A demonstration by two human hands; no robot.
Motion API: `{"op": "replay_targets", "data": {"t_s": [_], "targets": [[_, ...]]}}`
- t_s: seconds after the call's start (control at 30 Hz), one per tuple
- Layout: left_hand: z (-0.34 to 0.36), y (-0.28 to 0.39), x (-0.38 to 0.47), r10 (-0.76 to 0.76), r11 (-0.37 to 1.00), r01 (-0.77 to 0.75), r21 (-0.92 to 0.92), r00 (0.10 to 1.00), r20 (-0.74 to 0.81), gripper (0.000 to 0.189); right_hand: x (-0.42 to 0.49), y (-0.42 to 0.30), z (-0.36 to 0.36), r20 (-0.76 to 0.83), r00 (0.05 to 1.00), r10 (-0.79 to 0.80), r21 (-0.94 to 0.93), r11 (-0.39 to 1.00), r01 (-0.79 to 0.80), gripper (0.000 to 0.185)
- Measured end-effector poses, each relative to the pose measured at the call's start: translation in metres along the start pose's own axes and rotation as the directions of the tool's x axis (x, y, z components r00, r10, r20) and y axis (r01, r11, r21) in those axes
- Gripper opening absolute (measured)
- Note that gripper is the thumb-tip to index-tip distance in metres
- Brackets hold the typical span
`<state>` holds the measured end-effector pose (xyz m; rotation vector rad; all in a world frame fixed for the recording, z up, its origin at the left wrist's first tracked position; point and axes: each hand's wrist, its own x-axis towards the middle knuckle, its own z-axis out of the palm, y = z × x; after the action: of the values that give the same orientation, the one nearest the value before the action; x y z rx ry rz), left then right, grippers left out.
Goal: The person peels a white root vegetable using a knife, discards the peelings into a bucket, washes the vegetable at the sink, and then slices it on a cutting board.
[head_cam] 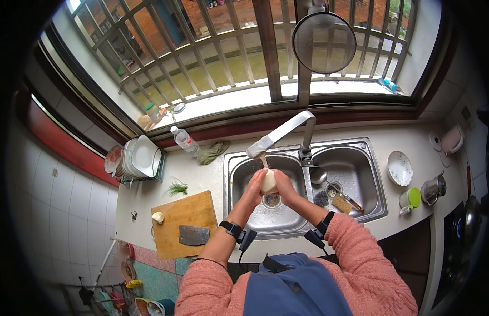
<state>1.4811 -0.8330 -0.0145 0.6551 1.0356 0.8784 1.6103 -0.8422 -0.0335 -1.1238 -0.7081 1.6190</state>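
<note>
Both of my hands hold one pale, peeled vegetable (269,182) under the tap's spout. My left hand (255,187) grips its left side and my right hand (285,187) its right side. Water (264,160) runs from the metal faucet (286,133) onto it. Below lies the left basin (244,213) of a stainless steel double sink, with a drain strainer (271,201) at its bottom. To the left, a wooden cutting board (169,211) carries a cleaver blade (194,235) and a small white vegetable piece (158,217).
The right basin (361,170) holds a ladle (318,175), a steel scourer (321,198) and a sponge (341,204). A bowl (400,168), a green-lidded jug (410,199) and a metal kettle (433,189) stand right. Leftward are a dish rack (162,166), plastic bottle (185,140), cloth (212,153) and green sprigs (177,188).
</note>
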Motion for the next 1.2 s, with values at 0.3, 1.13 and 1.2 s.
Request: {"op": "replay_targets", "data": {"t_s": [0.3,1.13,1.2], "targets": [[-0.015,0.01,-0.006,-0.199,0.969,0.208,-0.132,0.977,0.077,0.049,0.005,-0.024,-0.042,0.244,0.863,-0.442,-0.459,0.732,0.504,0.035],[-0.128,0.025,-0.13,0.634,0.228,-0.291,0.929,0.768,0.085,0.068,-0.062,0.032,-0.019,0.433,0.899,0.064,-0.874,0.276,0.401,0.029],[-0.155,0.03,-0.145,0.618,0.213,-0.23,0.95,0.784,0.051,0.068,-0.077,0.043,0.019,0.47,0.873,0.128,-0.8,0.48,0.36,0.03]]}}
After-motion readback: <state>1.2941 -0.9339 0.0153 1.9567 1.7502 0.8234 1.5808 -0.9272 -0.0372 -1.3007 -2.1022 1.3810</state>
